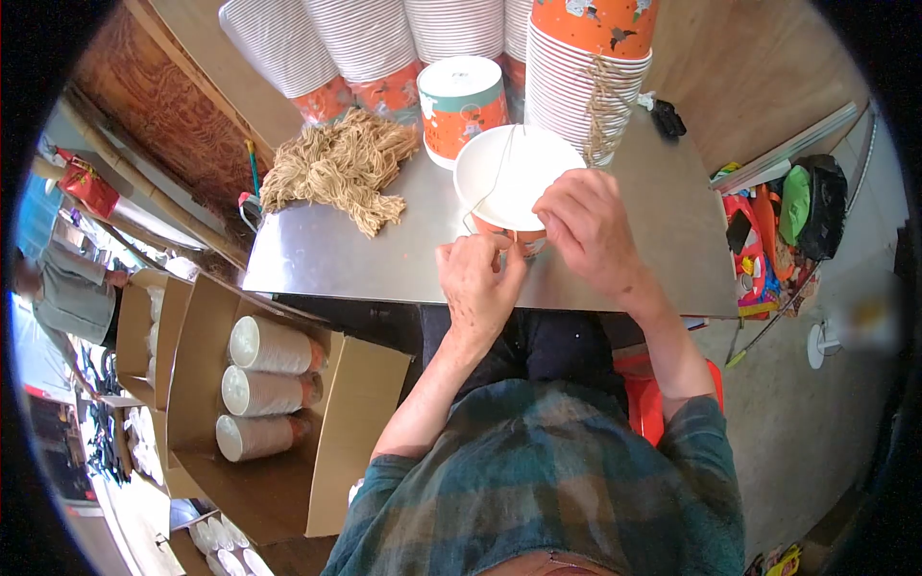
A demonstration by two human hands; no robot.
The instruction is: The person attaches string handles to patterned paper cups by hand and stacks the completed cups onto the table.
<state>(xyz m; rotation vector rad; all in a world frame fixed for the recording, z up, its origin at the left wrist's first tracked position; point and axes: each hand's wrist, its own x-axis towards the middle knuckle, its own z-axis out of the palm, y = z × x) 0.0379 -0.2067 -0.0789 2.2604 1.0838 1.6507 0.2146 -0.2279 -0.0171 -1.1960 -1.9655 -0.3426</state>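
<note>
A white paper bucket (pixel 509 173) with an orange printed outside stands tilted near the table's front edge, its opening facing up. A thin cord (pixel 501 165) runs over its mouth. My left hand (pixel 480 283) is closed in a pinch at the bucket's near side, on what looks like the cord. My right hand (pixel 591 230) is closed at the right rim; what its fingertips hold is too small to make out. Behind stands an upside-down orange and green bucket (pixel 463 108). A tall stack of buckets (pixel 576 91) with cords hanging on it rises to the right.
A heap of tan cords (pixel 341 163) lies on the metal table (pixel 365 264). Wrapped bucket stacks (pixel 360 38) line the back. An open cardboard box (pixel 360 422) holds several wrapped stacks at the lower left. A person (pixel 72 288) stands far left. Bags (pixel 797 211) lie right.
</note>
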